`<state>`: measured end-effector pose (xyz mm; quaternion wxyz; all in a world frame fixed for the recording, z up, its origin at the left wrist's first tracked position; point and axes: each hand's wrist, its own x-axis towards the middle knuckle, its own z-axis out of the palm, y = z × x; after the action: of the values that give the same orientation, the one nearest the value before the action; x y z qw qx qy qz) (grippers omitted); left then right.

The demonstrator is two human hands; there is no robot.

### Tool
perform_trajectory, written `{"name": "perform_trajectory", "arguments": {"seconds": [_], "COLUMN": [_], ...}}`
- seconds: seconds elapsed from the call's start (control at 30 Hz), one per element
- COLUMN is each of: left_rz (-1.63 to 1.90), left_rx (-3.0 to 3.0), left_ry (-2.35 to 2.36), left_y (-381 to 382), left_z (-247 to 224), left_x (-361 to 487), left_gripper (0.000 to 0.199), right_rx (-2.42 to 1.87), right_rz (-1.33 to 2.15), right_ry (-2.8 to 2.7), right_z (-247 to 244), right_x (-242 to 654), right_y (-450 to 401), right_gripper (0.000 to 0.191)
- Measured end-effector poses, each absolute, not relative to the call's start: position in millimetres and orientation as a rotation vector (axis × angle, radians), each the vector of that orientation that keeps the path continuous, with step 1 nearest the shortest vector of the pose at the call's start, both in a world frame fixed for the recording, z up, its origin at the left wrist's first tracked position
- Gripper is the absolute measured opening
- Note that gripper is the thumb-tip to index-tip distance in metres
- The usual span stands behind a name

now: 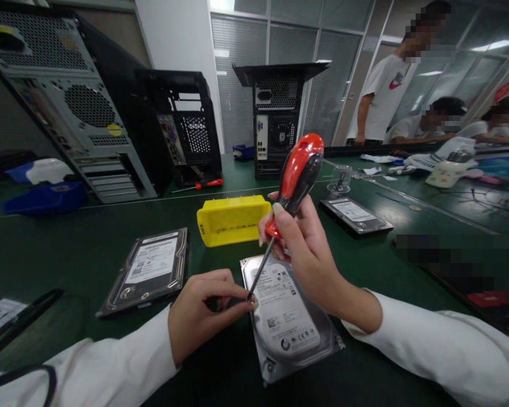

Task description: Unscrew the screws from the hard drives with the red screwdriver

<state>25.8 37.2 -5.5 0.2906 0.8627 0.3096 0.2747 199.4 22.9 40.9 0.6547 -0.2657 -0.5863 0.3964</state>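
My right hand (307, 249) grips a red and black screwdriver (299, 172) by the lower end of its handle, the shaft slanting down to the left. The screwdriver's tip meets the pinched thumb and forefinger of my left hand (207, 308), over the left edge of a silver hard drive (286, 316). Whatever sits between those left fingertips is too small to make out. The hard drive lies label up on the green table beneath both hands. Just behind it stands a yellow plastic bin (233, 221).
A second hard drive (155, 265) lies left, a third (356, 215) at right. Computer cases (97, 107) stand along the back, with another screwdriver (208, 184) before them. A blue bin (44, 198) is far left. A clear cup (341, 180) and cables sit right; several people (385, 96) are beyond.
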Motion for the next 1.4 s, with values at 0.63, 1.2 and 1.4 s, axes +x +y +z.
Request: {"name": "perform_trajectory", "arguments": {"seconds": [0.63,1.2,1.4], "left_rz": [0.613,0.420,0.404], "left_rx": [1.883,2.053,2.258], "left_ry": [0.882,1.004,0.909], "left_y": [40,52,54], "left_z": [-7,-10,-11], "left_x": [43,44,42], "left_gripper": [0.009,0.031,0.028], "right_rx": [-0.676,-0.735,-0.738], "right_rz": [0.856,0.829,0.814], "right_ry": [-1.477,-1.464,-1.465], "right_z": [34,30,29], "right_x": [198,196,196], "right_y": [17,18,19], "right_gripper": [0.022,0.024,0.027]}}
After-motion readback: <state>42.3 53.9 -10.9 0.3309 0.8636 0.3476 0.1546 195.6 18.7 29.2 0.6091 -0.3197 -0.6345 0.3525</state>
